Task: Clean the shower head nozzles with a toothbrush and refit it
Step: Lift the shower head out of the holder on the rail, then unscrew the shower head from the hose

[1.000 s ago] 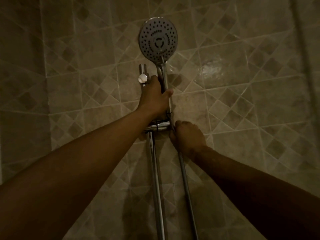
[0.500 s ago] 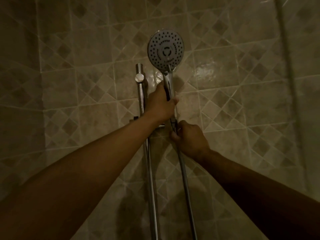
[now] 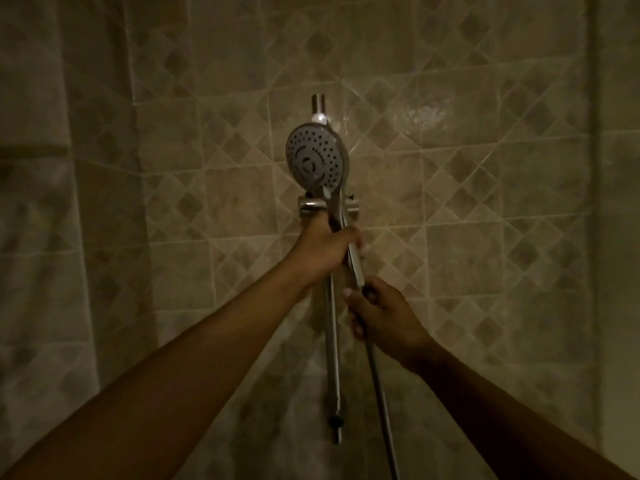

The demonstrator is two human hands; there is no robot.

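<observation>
A round chrome shower head (image 3: 315, 157) with a dark nozzle face points toward me in front of the wall rail (image 3: 331, 341). My left hand (image 3: 325, 247) grips its handle just below the sliding bracket (image 3: 310, 205). Lower and to the right, my right hand (image 3: 381, 313) holds the hose (image 3: 381, 403) where it joins the handle's end. The hose hangs down from that hand. No toothbrush is in view.
A chrome rail top fitting (image 3: 319, 107) sits above the shower head on the beige diamond-patterned tile wall (image 3: 467, 202). A wall corner runs down the left side (image 3: 135, 202). The rail's lower end (image 3: 336, 424) is fixed near the bottom.
The shower head has come down and away from the bracket, its face now lower than the rail top. Both hands moved down along with the handle and hose, and the view shifted upward.
</observation>
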